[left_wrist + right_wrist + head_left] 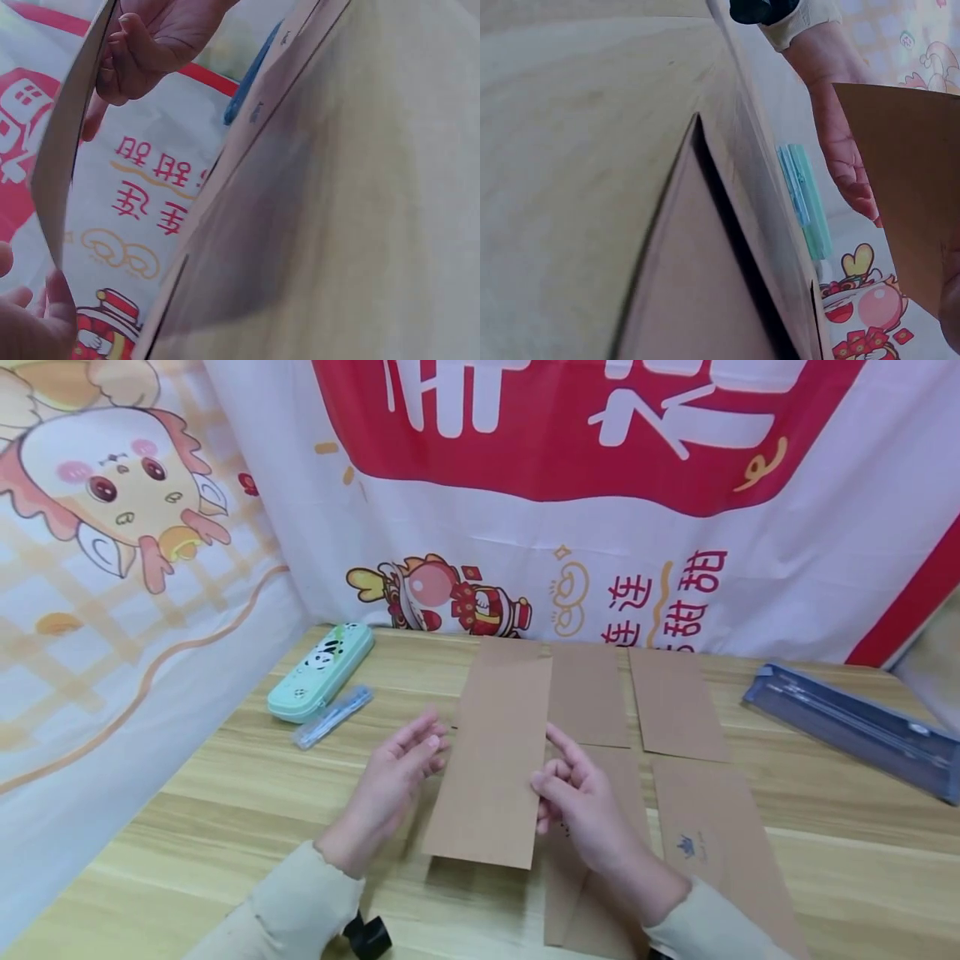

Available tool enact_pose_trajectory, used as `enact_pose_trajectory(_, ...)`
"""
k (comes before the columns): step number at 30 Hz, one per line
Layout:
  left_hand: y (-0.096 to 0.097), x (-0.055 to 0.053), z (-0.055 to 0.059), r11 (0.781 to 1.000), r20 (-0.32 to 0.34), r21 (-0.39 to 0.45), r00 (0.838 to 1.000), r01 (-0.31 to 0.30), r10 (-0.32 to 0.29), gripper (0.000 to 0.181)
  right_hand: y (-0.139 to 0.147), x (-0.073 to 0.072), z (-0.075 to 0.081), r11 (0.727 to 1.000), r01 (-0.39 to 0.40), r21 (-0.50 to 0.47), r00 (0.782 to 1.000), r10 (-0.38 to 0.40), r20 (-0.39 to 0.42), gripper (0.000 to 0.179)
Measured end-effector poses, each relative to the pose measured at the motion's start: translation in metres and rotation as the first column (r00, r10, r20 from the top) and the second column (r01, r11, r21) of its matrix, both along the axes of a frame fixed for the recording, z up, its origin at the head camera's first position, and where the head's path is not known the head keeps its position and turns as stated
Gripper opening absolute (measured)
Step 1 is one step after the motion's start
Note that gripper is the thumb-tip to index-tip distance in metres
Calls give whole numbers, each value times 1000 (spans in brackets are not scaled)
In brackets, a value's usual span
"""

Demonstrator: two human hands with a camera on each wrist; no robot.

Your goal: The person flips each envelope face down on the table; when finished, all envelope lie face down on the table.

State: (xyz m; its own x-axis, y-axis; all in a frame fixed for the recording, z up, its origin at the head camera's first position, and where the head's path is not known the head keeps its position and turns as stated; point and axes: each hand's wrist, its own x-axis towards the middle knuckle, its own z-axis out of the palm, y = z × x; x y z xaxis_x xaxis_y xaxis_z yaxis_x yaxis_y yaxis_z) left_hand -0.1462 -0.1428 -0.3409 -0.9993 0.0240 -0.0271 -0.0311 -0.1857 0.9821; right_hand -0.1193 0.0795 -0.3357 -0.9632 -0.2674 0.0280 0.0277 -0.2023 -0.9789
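My right hand (585, 793) pinches a plain brown kraft envelope (495, 760) by its right edge, thumb on the near face and index finger stretched along the edge. The envelope is tilted and raised over the table, casting a shadow. At its left edge is my left hand (397, 777), fingers loosely bent, with fingertips (58, 289) right by the paper in the left wrist view. More brown envelopes lie in rows beneath and to the right: one (592, 693) at the back, one (675, 702) beside it, and a front-right one (720, 827) with a small blue crown print.
A mint panda pencil case (322, 668) lies at the back left, beside a clear packet (332, 717) with blue items. A translucent blue case (855, 727) lies at the right. Printed cloth (285, 485) hangs behind and left of the wooden table (247, 827).
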Motion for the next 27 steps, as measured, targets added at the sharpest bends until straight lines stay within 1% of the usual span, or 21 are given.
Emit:
enact_pose_trajectory(3,-2,1,-6,999,44,20,998,43,-44,45,3,-1,-3,999,-30,-22,1000,30,5,67)
enact_pose_trajectory(5,-2,1,-9,998,57,22,997,51,-52,47,4,-2,-5,999,-45,-25,999,46,12,67)
enact_pose_trajectory(8,-4,2,-11,999,65,1,997,51,-50,51,5,-3,-7,998,-62,-21,998,62,28,67)
enact_pose_trajectory(12,-6,2,-13,998,68,-29,997,47,-45,53,5,-4,-8,995,-93,26,994,91,57,69)
enact_pose_trajectory(17,-9,2,-13,997,73,-58,997,44,-40,53,6,-5,-10,984,-145,109,987,135,93,77)
enact_pose_trajectory(21,-13,5,-14,989,60,-132,997,59,-52,51,8,-6,-12,970,-189,151,977,171,124,83)
enact_pose_trajectory(24,-17,9,-15,977,56,-198,996,74,-64,51,8,-6,-15,955,-238,178,967,215,136,86)
enact_pose_trajectory(27,-20,11,-15,959,64,-266,995,95,-80,51,9,-6,-19,937,-280,207,956,254,146,89)
